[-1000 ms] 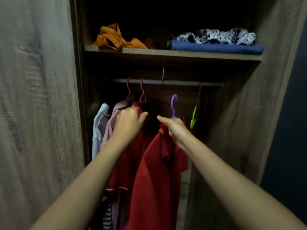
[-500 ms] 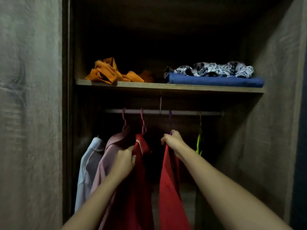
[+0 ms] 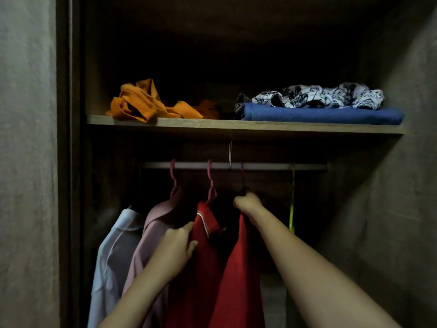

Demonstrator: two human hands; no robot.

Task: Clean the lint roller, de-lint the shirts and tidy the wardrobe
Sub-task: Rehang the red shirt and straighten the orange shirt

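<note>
Inside the dark wardrobe a rail (image 3: 260, 165) carries several hangers. My right hand (image 3: 247, 202) grips the neck of a red shirt (image 3: 238, 275) where its purple hanger (image 3: 242, 172) hooks over the rail. To its left hangs a second red shirt with a white collar stripe (image 3: 204, 218) on a pink hanger (image 3: 211, 183). My left hand (image 3: 178, 245) curls round the left edge of that shirt. A pink shirt (image 3: 153, 233) and a pale blue shirt (image 3: 115, 245) hang further left. No lint roller shows.
A wooden shelf (image 3: 212, 125) above the rail holds a crumpled orange garment (image 3: 142, 102), a folded blue cloth (image 3: 319, 116) and a black-and-white patterned garment (image 3: 312, 97) on top of it. An empty yellow-green hanger (image 3: 292, 209) hangs at right. Wardrobe walls close both sides.
The purple hanger with the red shirt has gone up from mid-air onto the rail. My left hand slid down the other red shirt. The view tilted upward.
</note>
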